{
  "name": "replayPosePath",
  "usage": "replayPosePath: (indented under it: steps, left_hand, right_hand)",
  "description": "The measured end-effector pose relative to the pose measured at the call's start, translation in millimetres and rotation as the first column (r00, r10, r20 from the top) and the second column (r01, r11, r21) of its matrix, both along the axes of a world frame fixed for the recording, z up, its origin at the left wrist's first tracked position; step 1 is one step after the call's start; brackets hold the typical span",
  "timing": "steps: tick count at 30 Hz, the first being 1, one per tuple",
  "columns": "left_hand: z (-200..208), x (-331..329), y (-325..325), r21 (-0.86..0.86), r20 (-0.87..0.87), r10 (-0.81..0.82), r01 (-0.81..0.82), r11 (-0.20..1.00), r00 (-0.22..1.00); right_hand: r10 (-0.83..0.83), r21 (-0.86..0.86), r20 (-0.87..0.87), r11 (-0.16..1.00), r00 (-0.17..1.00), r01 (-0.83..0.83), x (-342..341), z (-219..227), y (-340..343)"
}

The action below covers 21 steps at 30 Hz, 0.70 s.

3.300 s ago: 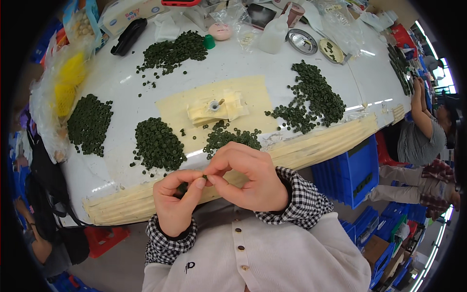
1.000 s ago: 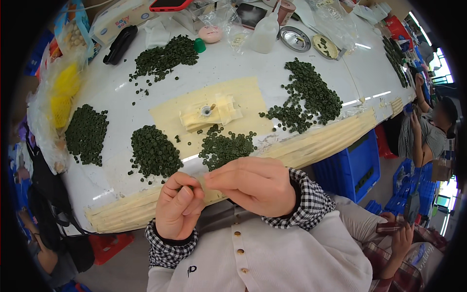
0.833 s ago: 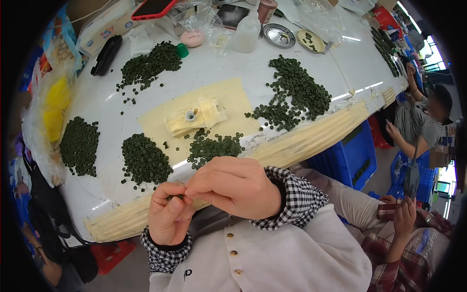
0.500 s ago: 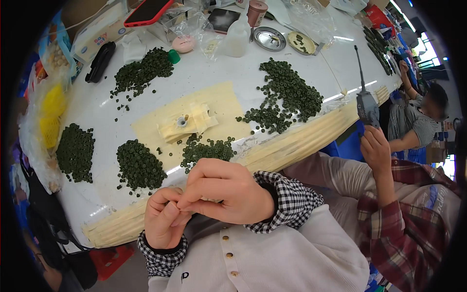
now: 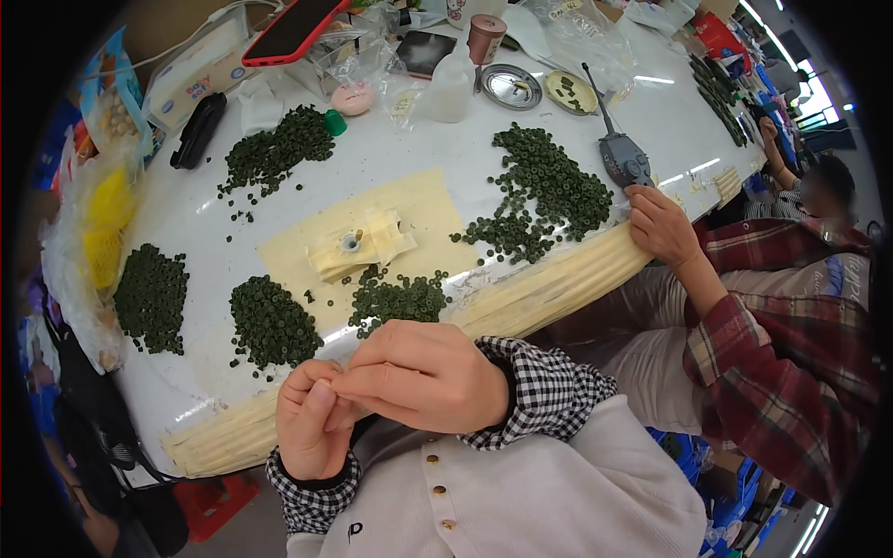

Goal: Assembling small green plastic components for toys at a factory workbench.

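My left hand (image 5: 312,432) and my right hand (image 5: 423,377) are held together close to my chest, just below the table's front edge (image 5: 558,279). Their fingertips pinch together over something small that the fingers hide. Both wrists wear black-and-white checked cuffs. Nearest on the white table are two piles of small dark green rings (image 5: 395,299) (image 5: 270,321). Behind them lies a pale yellow sheet (image 5: 419,209) with a folded paper bundle (image 5: 358,246) on it.
More green ring piles lie at the left (image 5: 151,298), far left (image 5: 274,153) and right (image 5: 544,191). A co-worker's hand (image 5: 660,228) in a red plaid sleeve rests by a grey handheld radio (image 5: 623,160). A bottle (image 5: 453,84), metal dishes (image 5: 510,86) and a red phone (image 5: 293,28) crowd the back.
My hands stayed pinched together near my chest. A co-worker in a red plaid shirt came in from the right and set a handheld radio on the table's edge.
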<state>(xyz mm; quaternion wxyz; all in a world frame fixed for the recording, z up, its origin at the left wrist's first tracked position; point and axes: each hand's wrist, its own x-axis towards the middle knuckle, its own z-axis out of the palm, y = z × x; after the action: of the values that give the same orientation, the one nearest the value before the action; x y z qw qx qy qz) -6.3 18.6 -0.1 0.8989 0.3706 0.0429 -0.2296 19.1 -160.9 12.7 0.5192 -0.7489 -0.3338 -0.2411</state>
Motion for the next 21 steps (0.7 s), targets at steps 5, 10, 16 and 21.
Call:
replayPosePath:
  steps: [5, 10, 16, 21]
  left_hand:
    - [0.8, 0.6, -0.8, 0.045, -0.001, 0.039, -0.038, 0.998, 0.999]
    - [2.9, -0.1, -1.1, 0.058, -0.011, 0.066, -0.066, 0.996, 0.998]
    - [-0.4, -1.4, -0.3, 0.041, 0.024, 0.068, -0.069, 0.997, 0.997]
    - [1.8, -1.2, 0.0, 0.119, 0.06, 0.065, -0.072, 0.99, 0.996]
  right_hand:
    - [-0.05, -0.133, 0.11, 0.989, 0.993, 0.065, 0.2, 3.5, -2.9]
    - [-0.075, -0.098, 0.09, 0.992, 0.993, 0.083, 3.0, 1.4, -1.1]
    - [-0.081, -0.094, 0.051, 0.992, 0.995, 0.086, 3.3, 1.2, -1.1]
    - [-0.065, -0.097, 0.031, 0.993, 0.997, 0.068, 3.3, 1.5, -1.5]
